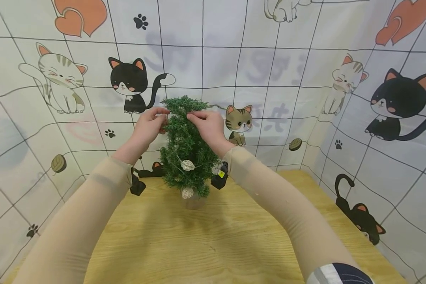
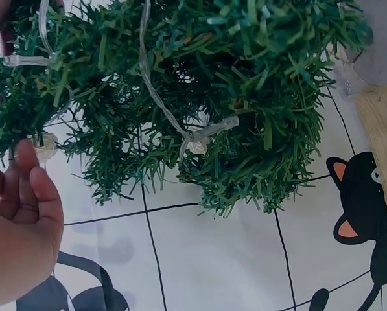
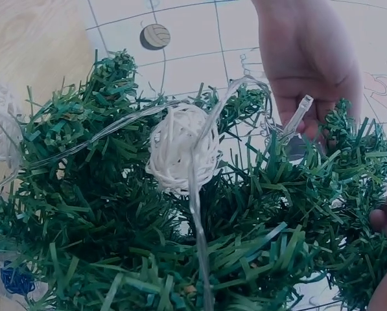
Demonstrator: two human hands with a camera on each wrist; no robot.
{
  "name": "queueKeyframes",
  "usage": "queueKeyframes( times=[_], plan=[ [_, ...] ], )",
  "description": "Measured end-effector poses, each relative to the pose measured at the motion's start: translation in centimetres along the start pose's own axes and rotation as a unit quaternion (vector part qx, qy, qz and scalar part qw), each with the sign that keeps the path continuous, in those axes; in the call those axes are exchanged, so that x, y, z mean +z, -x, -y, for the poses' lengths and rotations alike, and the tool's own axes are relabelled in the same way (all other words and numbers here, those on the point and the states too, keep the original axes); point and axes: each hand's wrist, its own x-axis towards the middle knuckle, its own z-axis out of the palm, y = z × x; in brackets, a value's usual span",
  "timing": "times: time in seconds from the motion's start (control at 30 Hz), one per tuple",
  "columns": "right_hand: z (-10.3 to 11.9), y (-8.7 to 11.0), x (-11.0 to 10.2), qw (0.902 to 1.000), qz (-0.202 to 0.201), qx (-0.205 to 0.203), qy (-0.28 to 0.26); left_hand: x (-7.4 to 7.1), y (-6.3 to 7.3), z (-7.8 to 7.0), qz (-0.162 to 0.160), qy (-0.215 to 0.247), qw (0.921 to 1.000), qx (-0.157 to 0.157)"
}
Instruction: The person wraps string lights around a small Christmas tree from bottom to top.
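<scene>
A small green artificial Christmas tree (image 1: pixel 186 146) stands between the two hands. String lights with white wicker balls (image 1: pixel 187 165) and clear wire (image 3: pixel 196 227) run over its branches. The left hand (image 1: pixel 147 128) is at the tree's upper left; its loosely bent fingers touch the branches, with a pale wicker ball (image 2: pixel 45 148) just behind the fingertips. At the upper right, the right hand (image 1: pixel 210 128) has thumb and forefinger together, pinching a pale bit of the string lights largely hidden by needles. A clear bulb holder (image 3: pixel 300 113) shows near the left hand in the right wrist view.
The tree's base (image 1: pixel 194 203) rests on a wooden table (image 1: pixel 198 244). Behind and at both sides hangs a white cloth (image 1: pixel 220 23) printed with cats and grid lines. Black wrist cameras (image 1: pixel 220 176) hang under the forearms, close to the lower branches.
</scene>
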Motion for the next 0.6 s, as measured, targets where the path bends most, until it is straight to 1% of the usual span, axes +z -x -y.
queueKeyframes(
  times=[0.17, 0.33, 0.43, 0.6],
  plan=[
    [0.0, -0.13, 0.12, 1.0, 0.001, -0.007, -0.005, 0.32, -0.11, -0.07, 0.018, -0.026, 0.9993, 0.021],
    [0.04, -0.3, 0.02, 0.9995, 0.001, -0.005, -0.031, 0.79, -0.21, -0.26, 0.013, -0.031, 0.9986, 0.04],
    [0.08, -0.32, -0.09, 0.9991, 0.003, 0.002, -0.041, 0.85, -0.22, -0.44, 0.016, -0.024, 0.9992, 0.028],
    [0.13, -0.44, -0.21, 0.9986, 0.013, 0.017, -0.048, 0.84, -0.28, -0.62, 0.048, 0.012, 0.9988, -0.001]
  ],
)
